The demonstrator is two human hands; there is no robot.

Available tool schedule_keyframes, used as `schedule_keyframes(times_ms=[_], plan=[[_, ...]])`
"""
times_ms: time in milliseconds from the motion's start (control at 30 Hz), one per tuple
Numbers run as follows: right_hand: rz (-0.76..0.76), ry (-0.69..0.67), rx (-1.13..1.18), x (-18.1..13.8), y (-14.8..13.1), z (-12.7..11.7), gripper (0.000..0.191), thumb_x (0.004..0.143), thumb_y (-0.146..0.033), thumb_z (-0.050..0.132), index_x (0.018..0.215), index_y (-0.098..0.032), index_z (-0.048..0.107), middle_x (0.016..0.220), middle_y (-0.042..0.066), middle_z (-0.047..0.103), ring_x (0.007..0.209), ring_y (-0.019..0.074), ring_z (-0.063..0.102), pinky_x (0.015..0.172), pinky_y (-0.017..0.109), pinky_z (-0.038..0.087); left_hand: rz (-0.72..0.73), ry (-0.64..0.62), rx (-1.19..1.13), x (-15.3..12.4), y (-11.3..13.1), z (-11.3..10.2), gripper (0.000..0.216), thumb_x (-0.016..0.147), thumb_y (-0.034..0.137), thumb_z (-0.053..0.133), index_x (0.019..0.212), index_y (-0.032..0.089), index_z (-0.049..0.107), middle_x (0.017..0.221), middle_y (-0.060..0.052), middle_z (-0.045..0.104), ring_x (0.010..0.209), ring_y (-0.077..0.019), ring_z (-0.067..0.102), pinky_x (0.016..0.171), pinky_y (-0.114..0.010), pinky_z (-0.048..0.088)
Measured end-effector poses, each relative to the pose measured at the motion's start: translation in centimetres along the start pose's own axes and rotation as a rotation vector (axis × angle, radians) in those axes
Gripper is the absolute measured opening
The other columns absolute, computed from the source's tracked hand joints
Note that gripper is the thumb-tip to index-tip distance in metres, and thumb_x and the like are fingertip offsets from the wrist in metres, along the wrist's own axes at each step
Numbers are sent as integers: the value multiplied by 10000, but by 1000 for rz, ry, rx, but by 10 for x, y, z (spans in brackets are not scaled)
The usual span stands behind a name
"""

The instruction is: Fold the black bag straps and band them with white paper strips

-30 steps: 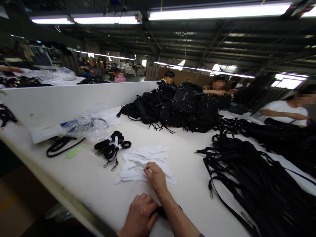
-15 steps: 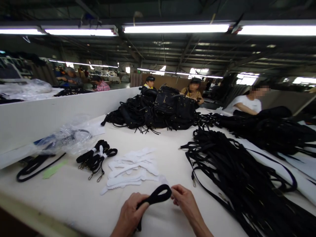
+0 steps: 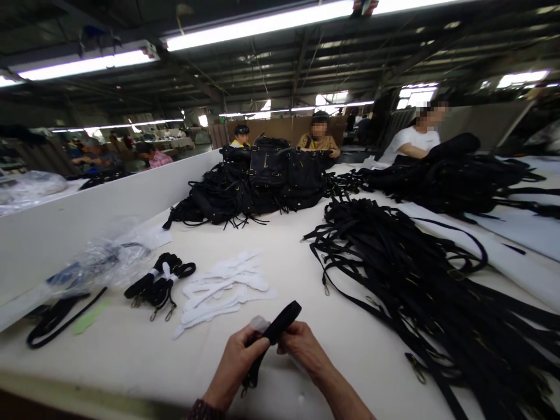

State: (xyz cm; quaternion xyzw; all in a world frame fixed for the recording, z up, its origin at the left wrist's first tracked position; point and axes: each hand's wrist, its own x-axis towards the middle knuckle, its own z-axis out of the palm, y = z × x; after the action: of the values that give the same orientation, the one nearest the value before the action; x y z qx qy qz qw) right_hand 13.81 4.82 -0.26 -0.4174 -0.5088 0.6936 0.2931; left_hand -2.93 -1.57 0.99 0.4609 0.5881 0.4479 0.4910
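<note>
My left hand (image 3: 236, 364) is closed around a folded black strap (image 3: 275, 332), fingers wrapped over its lower part, with the loose end hanging down under my palm toward the table (image 3: 306, 274). The folded top of the strap sticks up and to the right, just above my knuckles. My right hand (image 3: 301, 347) is pinched on the same strap from the other side, thumb and fingertips pressed against it. Between my two hands, at the strap, there's a small pale piece (image 3: 259, 323), touching my left fingers; I can't tell exactly how it sits on the strap.

Just beyond my hands lies a scatter of white strips (image 3: 223, 289) with toothed edges, flat on the table. Left of them sits a bundle of short black straps (image 3: 160, 283) with metal clips. Further left, a crinkled clear plastic bag (image 3: 105, 256) rests against the white divider wall (image 3: 109, 204), and a long black loop (image 3: 52, 321) lies beside a pale green strip (image 3: 90, 317).

To my right, a big heap of long black straps (image 3: 429, 274) spreads across the table. Farther back, a pile of black bags (image 3: 258, 184). Beyond that pile, other people sit at work on the far side.
</note>
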Motion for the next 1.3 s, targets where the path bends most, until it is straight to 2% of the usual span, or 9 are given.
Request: schedule_keyframes(times_ms=[67, 200, 367, 567, 800, 933, 1067, 1133, 1300], plan=[[30, -37, -4, -6, 6, -4, 213, 687, -337, 690, 787, -154, 734, 695, 18, 689, 568, 116, 567, 612, 278, 477, 32, 3, 118, -1, 0, 0, 289, 792, 423, 644, 933, 198, 758, 884, -32, 753, 911, -228, 668, 832, -320, 517], [21, 16, 15, -25, 18, -10, 347, 679, -269, 634, 1004, -165, 698, 673, -8, 684, 568, 135, 596, 610, 279, 482, 80, 95, 364, -3, -7, 1, 239, 809, 379, 626, 969, 262, 759, 979, -21, 774, 992, -239, 659, 930, -362, 503], [-94, 12, -44, -42, 26, -14, 329, 726, -222, 509, 941, -185, 754, 875, 37, 744, 762, 193, 661, 740, 328, 518, 165, 39, 557, -5, -21, 7, 256, 880, 378, 551, 1050, 313, 731, 998, -15, 758, 1005, -226, 643, 954, -397, 496], [-81, 13, -50, -44, 28, -13, 402, 653, -150, 470, 901, -219, 779, 838, 19, 760, 791, 203, 666, 761, 325, 507, 157, 22, 572, -6, -28, 7, 263, 889, 396, 540, 1059, 302, 716, 1099, -20, 737, 1075, -231, 629, 984, -426, 487], [-228, 142, -244, -55, 31, -6, 188, 833, -296, 583, 887, -238, 753, 877, 13, 749, 865, 215, 665, 796, 312, 491, 88, 83, 568, -1, -37, 3, 297, 849, 395, 572, 1094, 300, 713, 1095, -18, 751, 1080, -246, 653, 1006, -441, 488], [-294, 234, -432, -61, 34, -1, 184, 886, -322, 565, 849, -251, 731, 897, 15, 734, 867, 196, 664, 819, 306, 489, 57, 110, 592, -1, -35, 5, 294, 856, 393, 577, 1097, 283, 705, 1074, -22, 748, 1063, -240, 655, 983, -421, 494], [-459, 245, -475, -60, 33, 2, 183, 867, -217, 540, 895, -260, 716, 1039, 34, 720, 1015, 198, 653, 926, 320, 488, 205, 52, 751, -10, -32, 13, 257, 907, 312, 530, 1110, 323, 686, 1092, -8, 733, 1044, -227, 629, 950, -420, 489], [-428, 236, -410, -56, 31, 5, 172, 849, -207, 534, 877, -245, 700, 984, 35, 721, 935, 190, 668, 866, 318, 514, 286, 34, 840, -15, -33, 18, 264, 914, 281, 528, 1127, 340, 672, 1118, -4, 720, 1039, -228, 619, 926, -419, 490], [-110, 235, -48, -38, 26, 6, 143, 798, -297, 570, 851, -201, 662, 671, -13, 662, 612, 140, 625, 542, 240, 468, 389, 54, 902, -18, -44, 22, 325, 913, 231, 529, 1203, 333, 633, 1136, -20, 720, 1028, -219, 637, 893, -396, 505]])
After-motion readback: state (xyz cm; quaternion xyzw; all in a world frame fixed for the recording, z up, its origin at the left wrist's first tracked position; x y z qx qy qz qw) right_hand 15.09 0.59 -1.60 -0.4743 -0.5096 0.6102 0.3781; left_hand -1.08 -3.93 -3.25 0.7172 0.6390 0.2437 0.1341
